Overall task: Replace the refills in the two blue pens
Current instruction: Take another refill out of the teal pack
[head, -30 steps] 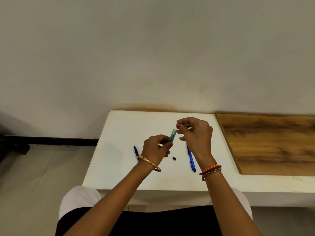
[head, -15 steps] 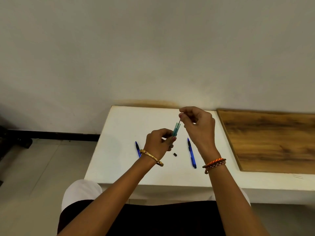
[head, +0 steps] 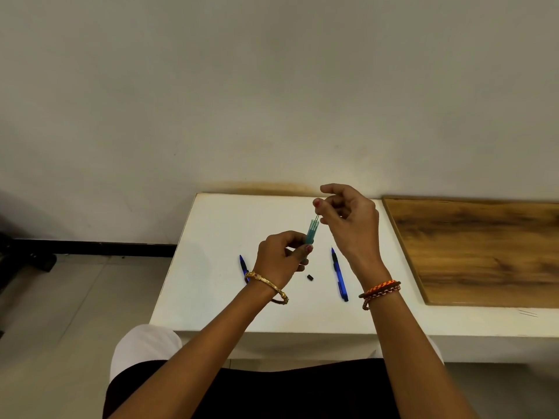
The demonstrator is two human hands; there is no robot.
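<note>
My left hand grips a small translucent teal refill tube, held upright above the white table. My right hand pinches thin refills that stick out of the tube's open top. One blue pen lies on the table below my right wrist, pointing away from me. A second blue pen lies to the left, partly hidden behind my left wrist. A small black cap rests on the table between the two pens.
A brown wooden board lies on the table's right part, close to my right forearm. A pale wall stands right behind the table. Tiled floor and a dark object at the wall's foot lie to the left.
My right hand has risen and drawn thin refills partway up out of the teal tube. My left hand kept its hold on the tube. The pens and cap stayed put.
</note>
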